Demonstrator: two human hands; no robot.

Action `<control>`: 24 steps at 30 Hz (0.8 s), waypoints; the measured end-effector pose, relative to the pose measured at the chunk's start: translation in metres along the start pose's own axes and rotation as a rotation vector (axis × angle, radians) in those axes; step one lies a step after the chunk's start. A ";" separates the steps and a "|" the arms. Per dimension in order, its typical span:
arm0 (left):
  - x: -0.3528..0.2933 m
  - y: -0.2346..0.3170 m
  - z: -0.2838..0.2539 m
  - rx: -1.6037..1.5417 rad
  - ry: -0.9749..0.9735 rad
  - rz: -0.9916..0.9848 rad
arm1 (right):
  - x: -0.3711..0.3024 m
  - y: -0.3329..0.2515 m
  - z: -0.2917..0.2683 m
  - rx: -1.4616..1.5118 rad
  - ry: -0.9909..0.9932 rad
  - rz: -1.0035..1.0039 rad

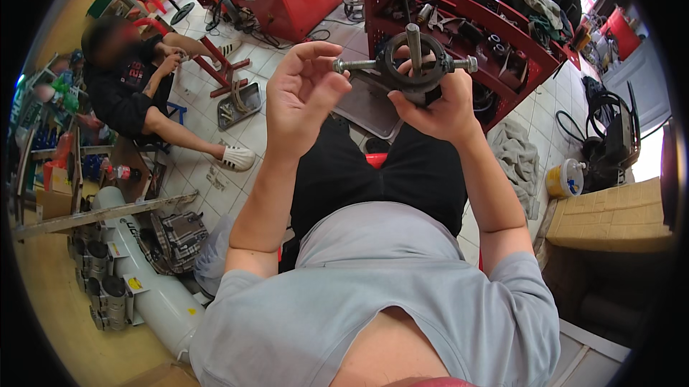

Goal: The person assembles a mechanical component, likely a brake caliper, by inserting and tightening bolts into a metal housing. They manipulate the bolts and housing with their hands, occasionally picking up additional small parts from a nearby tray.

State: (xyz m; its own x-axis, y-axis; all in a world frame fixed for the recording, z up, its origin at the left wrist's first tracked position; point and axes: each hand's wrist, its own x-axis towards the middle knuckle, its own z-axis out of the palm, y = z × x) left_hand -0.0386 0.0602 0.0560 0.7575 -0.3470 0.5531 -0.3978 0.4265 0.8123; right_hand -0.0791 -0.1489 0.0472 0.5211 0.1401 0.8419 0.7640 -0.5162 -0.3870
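A dark metal ring with bolts through it, resembling a puller, is held up in front of me above my lap. My right hand grips its lower right side, with the thumb along the bottom. One thick threaded bolt stands up at the ring's middle. A long side bolt sticks out to the left, and a shorter side bolt to the right. My left hand is beside the left bolt's end, its thumb and index finger apart on either side of it. Whether they touch it, I cannot tell.
Beyond my knees a metal tray lies on the tiles, before a red tool rack. Another person sits at the left by a small parts tray. A grey cloth and a yellow-white bucket are at the right.
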 end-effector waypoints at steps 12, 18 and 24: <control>0.001 0.000 -0.002 -0.056 -0.016 -0.034 | 0.002 -0.001 0.002 -0.037 -0.023 -0.040; -0.001 -0.001 -0.003 -0.018 0.003 -0.061 | 0.004 -0.001 0.002 -0.083 0.003 -0.123; 0.001 0.006 0.010 -0.093 0.043 0.000 | 0.003 0.000 0.002 -0.082 0.008 -0.119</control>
State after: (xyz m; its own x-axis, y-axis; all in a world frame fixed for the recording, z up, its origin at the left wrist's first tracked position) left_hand -0.0456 0.0536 0.0633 0.7798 -0.3112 0.5432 -0.3499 0.5028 0.7904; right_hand -0.0771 -0.1466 0.0488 0.4258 0.1978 0.8829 0.7860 -0.5642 -0.2527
